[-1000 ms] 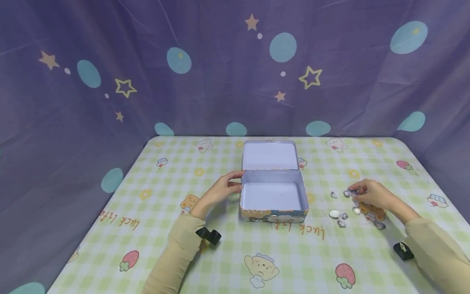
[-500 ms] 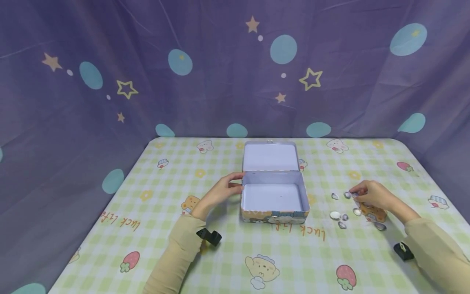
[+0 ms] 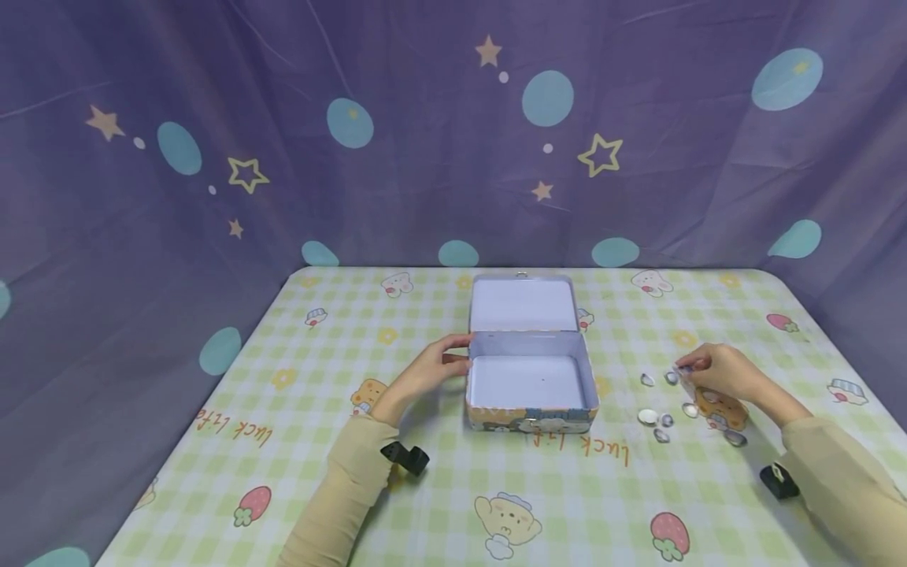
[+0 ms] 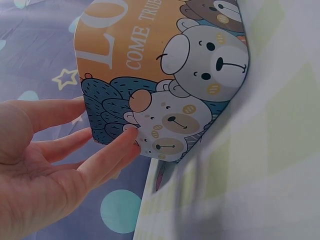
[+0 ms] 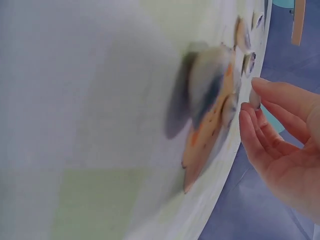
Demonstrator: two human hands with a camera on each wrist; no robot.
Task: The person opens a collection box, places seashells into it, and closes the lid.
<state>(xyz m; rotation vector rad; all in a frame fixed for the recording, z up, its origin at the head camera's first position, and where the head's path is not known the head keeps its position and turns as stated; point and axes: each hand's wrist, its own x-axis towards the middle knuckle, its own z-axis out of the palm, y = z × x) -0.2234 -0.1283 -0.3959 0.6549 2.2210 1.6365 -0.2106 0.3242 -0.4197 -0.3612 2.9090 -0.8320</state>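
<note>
An open tin box (image 3: 531,421) with a pale inside stands mid-table, its hinged lid (image 3: 524,304) tipped back. My left hand (image 3: 428,370) touches the box's left side with extended fingers. That side carries printed bears (image 4: 220,65) in the left wrist view. Over the cloth on the right, my right hand (image 3: 733,374) pinches a small seashell (image 5: 255,99) between thumb and fingertips. Several more seashells lie about it, among them a white one (image 3: 648,417), a dark-edged one (image 3: 734,438) and a small one (image 3: 647,379).
A green-and-white checked cloth (image 3: 574,504) with printed cartoons covers the table. Purple curtain fabric (image 3: 425,157) hangs behind it and at the sides. Black wrist cameras (image 3: 406,457) sit on both sleeves.
My right hand has lifted very slightly and shifted a little to the right, fingers still pinched. My left hand stays at the box. The head view has tilted slightly.
</note>
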